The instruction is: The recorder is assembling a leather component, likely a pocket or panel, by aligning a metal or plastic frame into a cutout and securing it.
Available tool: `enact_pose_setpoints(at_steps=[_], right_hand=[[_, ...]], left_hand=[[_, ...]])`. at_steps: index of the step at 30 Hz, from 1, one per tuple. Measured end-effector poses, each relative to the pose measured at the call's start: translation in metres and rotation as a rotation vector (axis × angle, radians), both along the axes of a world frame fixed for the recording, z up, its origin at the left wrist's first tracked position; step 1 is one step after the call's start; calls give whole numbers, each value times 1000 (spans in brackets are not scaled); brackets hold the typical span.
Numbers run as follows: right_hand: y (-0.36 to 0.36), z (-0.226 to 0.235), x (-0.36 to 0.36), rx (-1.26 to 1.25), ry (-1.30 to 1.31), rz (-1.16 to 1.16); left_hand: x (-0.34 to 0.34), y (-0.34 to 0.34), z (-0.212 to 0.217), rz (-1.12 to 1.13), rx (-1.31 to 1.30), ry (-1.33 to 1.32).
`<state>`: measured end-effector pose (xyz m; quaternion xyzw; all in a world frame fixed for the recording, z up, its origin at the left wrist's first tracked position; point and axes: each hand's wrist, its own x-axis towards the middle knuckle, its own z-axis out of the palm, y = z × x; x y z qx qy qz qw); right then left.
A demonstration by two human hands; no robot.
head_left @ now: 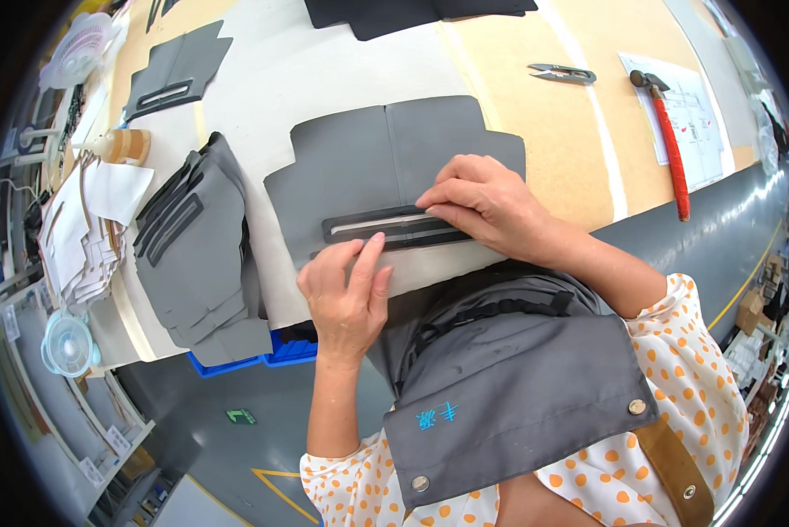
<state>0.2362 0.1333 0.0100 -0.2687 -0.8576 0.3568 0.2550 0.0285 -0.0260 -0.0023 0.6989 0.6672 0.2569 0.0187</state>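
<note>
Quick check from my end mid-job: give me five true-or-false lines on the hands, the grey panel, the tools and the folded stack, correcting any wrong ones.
1. The right hand has its fingertips at the dark slot frame on the grey panel. True.
2. The left hand is gripping the hammer. False: the left hand is at the panel's near edge, and the hammer lies apart on the table.
3. The hammer's handle is blue. False: it is red.
4. The snips lie on the table, left of the hammer. True.
5. The folded grey stack is right of the panel. False: it is left.
</note>
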Motion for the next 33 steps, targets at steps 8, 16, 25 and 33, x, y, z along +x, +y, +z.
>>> enact_pose_setpoints(at_steps=[8,16,25,33], right_hand=[[-5,-8,-54,122,-43,167],[-6,-5,-70,203,-109,177],[-7,2,-79,104,-157,231],[-12,-12,-80,82,-67,213]], left_hand=[[-22,-14,-2,87,29,69],[-25,-17,-12,101,19,51],[-25,-17,-13,96,35,32],[-26,-17,-11,74,11,74]])
